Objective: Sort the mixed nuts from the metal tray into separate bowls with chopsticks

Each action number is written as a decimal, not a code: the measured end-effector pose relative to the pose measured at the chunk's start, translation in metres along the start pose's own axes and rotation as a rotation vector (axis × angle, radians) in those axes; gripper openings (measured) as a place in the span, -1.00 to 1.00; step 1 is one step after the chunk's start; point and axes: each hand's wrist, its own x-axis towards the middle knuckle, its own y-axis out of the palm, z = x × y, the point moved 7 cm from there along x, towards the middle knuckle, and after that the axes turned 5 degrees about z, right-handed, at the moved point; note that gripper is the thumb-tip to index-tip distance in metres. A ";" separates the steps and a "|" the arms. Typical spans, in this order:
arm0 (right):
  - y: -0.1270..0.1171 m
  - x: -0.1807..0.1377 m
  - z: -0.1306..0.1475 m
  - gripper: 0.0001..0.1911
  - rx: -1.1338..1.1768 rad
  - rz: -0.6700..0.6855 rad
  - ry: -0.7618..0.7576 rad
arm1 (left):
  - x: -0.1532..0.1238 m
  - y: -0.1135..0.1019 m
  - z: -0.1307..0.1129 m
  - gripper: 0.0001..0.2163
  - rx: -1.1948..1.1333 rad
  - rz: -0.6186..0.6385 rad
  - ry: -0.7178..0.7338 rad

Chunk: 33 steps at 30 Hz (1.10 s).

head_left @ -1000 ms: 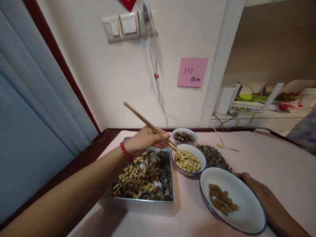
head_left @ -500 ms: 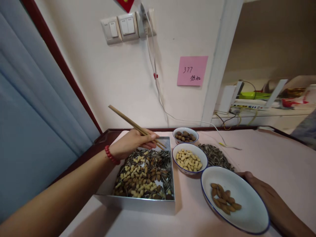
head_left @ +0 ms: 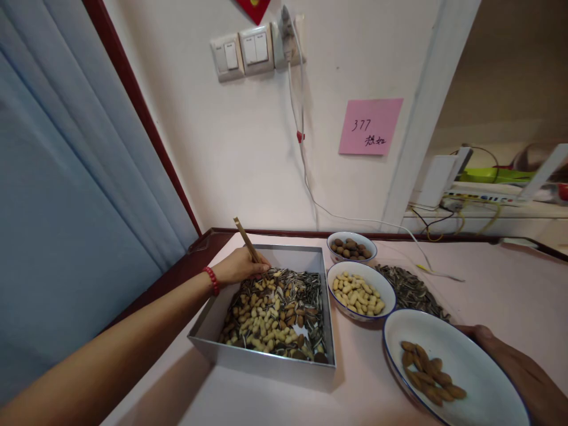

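Note:
A pair of wooden chopsticks (head_left: 246, 238) is pinched in my left hand (head_left: 242, 266), tips down among the nuts at the back left of a grey open box (head_left: 270, 362). Inside the box lie mixed peanuts (head_left: 264, 325), almonds, striped sunflower seeds (head_left: 306, 284) and some round brown nuts. What the tips touch is hidden by my fingers. At the right, my right hand (head_left: 510, 361) holds the far side of a white, blue-rimmed bowl (head_left: 483, 373) that is tilted toward me. Several almonds (head_left: 430, 376) rest in it.
Beside the box stand a bowl (head_left: 385, 287) of peanuts and, behind it, a bowl (head_left: 332, 244) of round brown nuts. A pile of sunflower seeds (head_left: 412, 290) lies to their right. A white cable (head_left: 421, 251) trails onto the pink tabletop (head_left: 501, 278) from the wall.
My left hand has lowered the chopsticks into the nuts in the box, and they now stand steeper. The camera view has shifted left. My right hand stays at the almond bowl.

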 end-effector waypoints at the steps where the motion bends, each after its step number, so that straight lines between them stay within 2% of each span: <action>1: 0.000 -0.001 0.003 -0.43 -0.007 0.002 -0.005 | 0.002 0.002 -0.001 -0.76 0.016 0.012 0.017; 6: -0.002 0.002 -0.005 -0.48 0.009 0.065 0.065 | 0.005 0.009 0.000 -0.79 0.047 0.076 0.058; 11: -0.004 0.002 -0.009 -0.45 0.019 0.005 0.067 | 0.005 0.014 0.000 -0.74 0.030 0.116 0.063; 14: -0.003 0.005 -0.015 -0.42 0.008 0.057 0.085 | 0.005 0.015 -0.002 -0.74 0.021 0.122 0.058; 19: -0.005 0.013 -0.027 -0.42 0.054 0.130 0.119 | 0.006 0.020 -0.001 -0.74 0.012 0.099 0.037; 25: -0.005 0.009 -0.018 -0.39 0.004 0.078 0.090 | 0.008 0.024 0.010 -0.78 0.035 0.068 0.021; 29: -0.003 0.002 -0.010 -0.41 0.006 0.030 0.104 | 0.007 0.023 0.007 -0.82 0.060 0.043 0.032; 33: -0.001 0.002 -0.008 -0.44 0.053 0.064 0.131 | 0.008 0.022 0.002 -0.88 0.044 0.007 0.025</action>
